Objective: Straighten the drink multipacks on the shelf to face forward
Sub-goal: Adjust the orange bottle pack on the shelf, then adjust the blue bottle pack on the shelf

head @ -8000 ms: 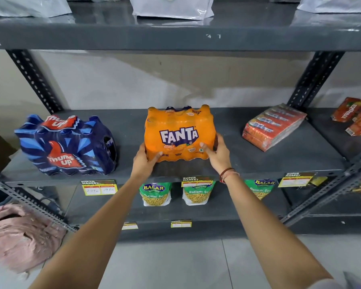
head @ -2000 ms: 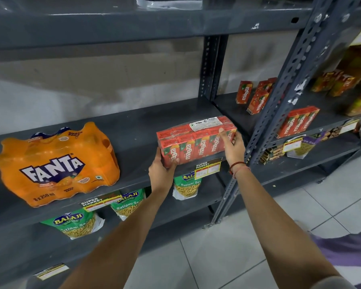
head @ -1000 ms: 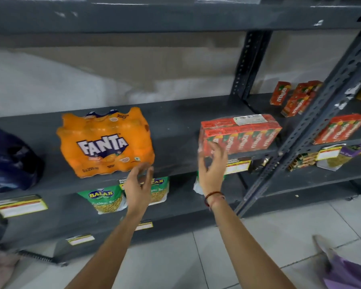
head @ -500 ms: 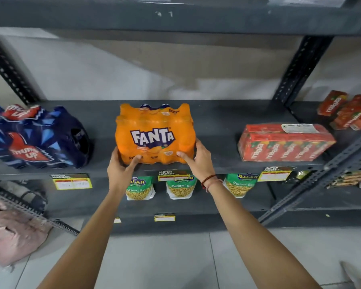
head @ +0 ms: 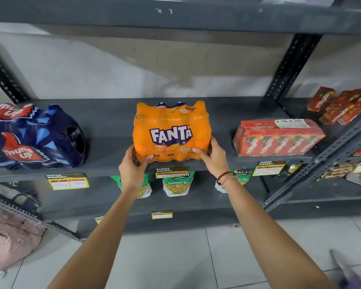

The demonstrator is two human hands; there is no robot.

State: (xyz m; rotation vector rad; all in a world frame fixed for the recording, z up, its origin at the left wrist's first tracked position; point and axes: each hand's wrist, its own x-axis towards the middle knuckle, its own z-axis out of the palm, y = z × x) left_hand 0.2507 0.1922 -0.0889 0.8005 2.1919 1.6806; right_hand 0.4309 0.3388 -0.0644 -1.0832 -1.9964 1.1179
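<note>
Orange shrink-wrapped Fanta multipack (head: 171,132) stands upright at the front edge of the grey shelf (head: 113,126), logo facing forward. Left hand (head: 132,165) grips its lower left corner; right hand (head: 214,156) grips its lower right corner, thumbs across the front

The grey shelf (head: 113,130) carries a blue cola pack (head: 31,136), an orange soda pack (head: 171,132) and a red juice pack (head: 277,138).
</note>
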